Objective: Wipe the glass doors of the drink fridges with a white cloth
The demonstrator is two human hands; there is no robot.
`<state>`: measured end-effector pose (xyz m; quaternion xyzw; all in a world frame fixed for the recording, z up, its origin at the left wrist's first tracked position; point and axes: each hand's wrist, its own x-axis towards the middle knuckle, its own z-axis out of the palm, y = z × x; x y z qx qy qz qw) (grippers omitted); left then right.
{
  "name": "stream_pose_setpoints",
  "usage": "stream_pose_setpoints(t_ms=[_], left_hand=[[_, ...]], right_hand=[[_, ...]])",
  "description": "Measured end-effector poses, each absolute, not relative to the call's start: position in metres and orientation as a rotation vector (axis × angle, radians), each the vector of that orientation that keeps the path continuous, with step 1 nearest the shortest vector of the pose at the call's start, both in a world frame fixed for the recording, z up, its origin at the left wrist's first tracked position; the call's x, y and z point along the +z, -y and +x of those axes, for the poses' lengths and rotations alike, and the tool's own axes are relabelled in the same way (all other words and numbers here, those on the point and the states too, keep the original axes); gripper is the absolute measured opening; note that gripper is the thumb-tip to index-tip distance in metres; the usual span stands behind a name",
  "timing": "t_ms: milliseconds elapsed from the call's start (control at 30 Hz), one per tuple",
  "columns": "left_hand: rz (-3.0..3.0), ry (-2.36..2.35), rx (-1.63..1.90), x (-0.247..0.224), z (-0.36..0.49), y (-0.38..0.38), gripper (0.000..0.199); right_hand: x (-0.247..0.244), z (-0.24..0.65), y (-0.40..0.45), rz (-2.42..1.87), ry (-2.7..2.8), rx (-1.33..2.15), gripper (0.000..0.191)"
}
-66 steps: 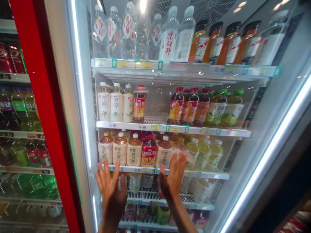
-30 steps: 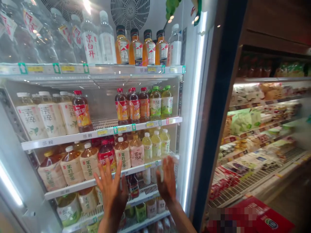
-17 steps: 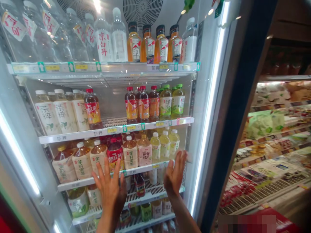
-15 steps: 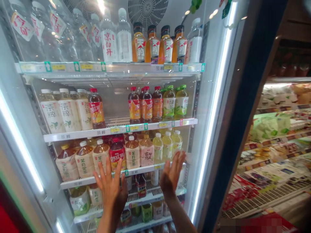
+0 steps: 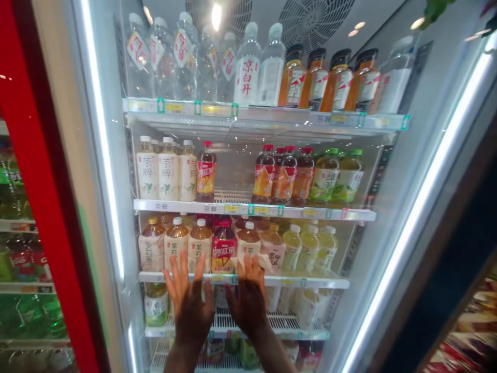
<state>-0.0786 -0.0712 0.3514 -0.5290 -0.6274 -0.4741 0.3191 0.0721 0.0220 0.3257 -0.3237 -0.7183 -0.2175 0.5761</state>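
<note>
My left hand point(image 5: 190, 300) is raised with its fingers spread, in front of the third shelf point(image 5: 182, 278) of a lit drinks fridge. It holds nothing. To its right, my right hand point(image 5: 248, 295) is up with its fingers stretched. A pale patch shows by those fingertips; I cannot make out what it is. Behind the hands stand bottles of pale-labelled tea point(image 5: 200, 248), a red-labelled iced tea bottle point(image 5: 224, 251) and a pink-labelled bottle point(image 5: 274, 251). Whether either hand touches a surface, I cannot tell.
Above are clear water bottles point(image 5: 248, 67), amber bottles point(image 5: 295, 77), white-labelled tea bottles point(image 5: 146, 168) and green tea bottles point(image 5: 326, 176). Light strips point(image 5: 104, 140) run down both sides. A red upright panel point(image 5: 46, 181) borders the left, with another drinks shelf point(image 5: 27, 287) beyond it.
The view has swung left, so the fridge sits farther right in the picture. My right hand has moved left across the shelf, closer to my left hand. Both hands remain raised.
</note>
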Motion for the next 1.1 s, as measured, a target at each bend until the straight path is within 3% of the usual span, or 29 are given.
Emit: stream_pose_setpoints(t_ms=[233,433,600,800,967,1100], left_hand=[[-1.281,1.708,-1.300,0.347,-0.110,0.088,0.078],[-1.274,1.763,-1.292,0.341,-0.123,0.097,0.076],[-1.229,1.766,-1.287,0.339,-0.131,0.101,0.076],[-1.301,1.760,-1.242,0.337,-0.118,0.098,0.078],[-1.356,1.738,-1.292,0.333,-0.106,0.095,0.070],[-1.413,1.733,-1.273,0.332,-0.088,0.089,0.073]], right_hand=[[0.341,0.056,-0.019,-0.894,1.458,-0.517,0.074],[0.345,0.030,0.003,-0.587,1.997,-0.692,0.078],[0.358,0.050,-0.008,-0.885,1.538,-0.571,0.076],[0.318,0.040,0.005,-0.624,1.986,-0.601,0.074],[0.290,0.073,-0.013,-0.980,1.542,-0.535,0.074],[0.265,0.078,-0.015,-0.807,1.805,-0.576,0.074]])
